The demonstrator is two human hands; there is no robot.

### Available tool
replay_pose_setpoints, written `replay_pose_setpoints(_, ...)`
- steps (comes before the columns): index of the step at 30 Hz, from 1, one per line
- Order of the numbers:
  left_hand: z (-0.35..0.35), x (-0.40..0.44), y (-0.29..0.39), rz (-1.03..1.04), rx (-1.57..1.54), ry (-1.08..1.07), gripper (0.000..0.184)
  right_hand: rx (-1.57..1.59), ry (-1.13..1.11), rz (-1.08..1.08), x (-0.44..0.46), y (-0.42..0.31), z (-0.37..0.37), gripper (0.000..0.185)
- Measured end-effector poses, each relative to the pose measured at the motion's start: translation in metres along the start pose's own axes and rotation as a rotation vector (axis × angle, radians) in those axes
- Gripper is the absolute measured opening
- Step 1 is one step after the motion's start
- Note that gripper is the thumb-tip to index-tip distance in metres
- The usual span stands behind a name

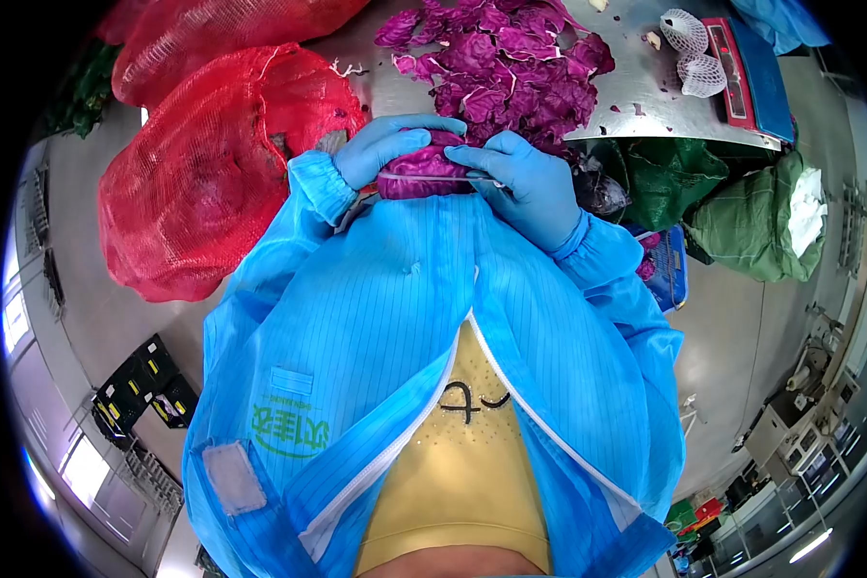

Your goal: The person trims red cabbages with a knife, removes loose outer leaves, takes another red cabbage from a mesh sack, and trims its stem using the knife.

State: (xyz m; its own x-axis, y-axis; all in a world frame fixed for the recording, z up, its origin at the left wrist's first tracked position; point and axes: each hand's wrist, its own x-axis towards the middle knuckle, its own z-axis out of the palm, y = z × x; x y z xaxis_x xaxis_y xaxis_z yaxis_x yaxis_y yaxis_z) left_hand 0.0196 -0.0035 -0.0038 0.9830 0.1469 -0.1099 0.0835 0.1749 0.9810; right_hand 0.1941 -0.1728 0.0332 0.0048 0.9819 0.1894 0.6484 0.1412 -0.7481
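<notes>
A round purple cabbage (pixel 424 173) is held close to the chest at the table's near edge. My left hand (pixel 385 147), in a blue glove, wraps around its left side with the fingers over the top. On its right side, my right hand (pixel 530 183), gloved too, presses thumb and fingers against the leaves. A thin light strip, perhaps a blade, crosses the front of the cabbage and ends at my right hand; I cannot make out what it is. Loose purple leaves (pixel 511 72) lie heaped on the metal table (pixel 636 58) just beyond both hands.
Red mesh sacks (pixel 193 183) bulge at the left. White foam nets (pixel 700 74) and a red-and-blue flat device (pixel 749 77) are on the table's right part. Green sacks (pixel 761 217) and a blue crate (pixel 672 270) with purple pieces stand below the table's right edge.
</notes>
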Motion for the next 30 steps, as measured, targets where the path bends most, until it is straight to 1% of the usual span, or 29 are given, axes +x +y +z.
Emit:
replay_pose_setpoints(2,0.000,-0.001,0.000,0.009,0.009,0.008,0.047,-0.178,0.007,-0.052,0.001,-0.006,-0.002,0.032)
replay_pose_setpoints(5,0.001,-0.002,0.000,0.008,0.035,0.008,0.047,-0.255,0.003,-0.061,0.003,-0.010,-0.004,0.027)
replay_pose_setpoints(6,0.002,-0.002,0.000,0.000,0.051,0.002,0.047,-0.255,0.002,-0.058,0.004,-0.008,-0.004,0.027)
replay_pose_setpoints(9,0.005,0.000,0.004,0.007,0.139,0.002,0.048,-0.274,-0.045,-0.119,0.010,-0.005,-0.010,0.015)
replay_pose_setpoints(10,0.005,0.000,0.004,0.005,0.140,-0.001,0.048,-0.273,-0.042,-0.116,0.012,-0.005,-0.012,0.015)
replay_pose_setpoints(12,0.005,0.001,0.003,0.008,0.156,-0.013,0.048,-0.304,-0.110,-0.168,0.014,-0.004,-0.016,0.015)
replay_pose_setpoints(16,0.007,0.000,0.010,-0.001,0.152,-0.010,0.047,-0.325,-0.124,-0.160,0.012,-0.004,-0.012,0.015)
replay_pose_setpoints(18,0.008,-0.002,0.012,-0.038,0.035,-0.017,0.047,-0.296,-0.031,-0.143,0.009,-0.005,-0.005,0.018)
replay_pose_setpoints(22,0.011,-0.004,0.014,-0.028,0.038,-0.014,0.046,-0.240,0.002,-0.157,0.005,-0.001,0.000,0.023)
replay_pose_setpoints(24,0.009,-0.003,0.011,-0.013,0.112,-0.008,0.046,-0.288,0.018,-0.200,0.004,-0.002,0.000,0.027)
replay_pose_setpoints(28,0.009,0.000,0.015,0.047,0.196,-0.029,0.046,-0.268,0.010,-0.176,0.000,-0.003,0.000,0.030)
replay_pose_setpoints(30,0.012,-0.001,0.018,0.013,0.188,-0.050,0.048,-0.088,0.145,-0.150,-0.005,0.000,0.002,0.036)
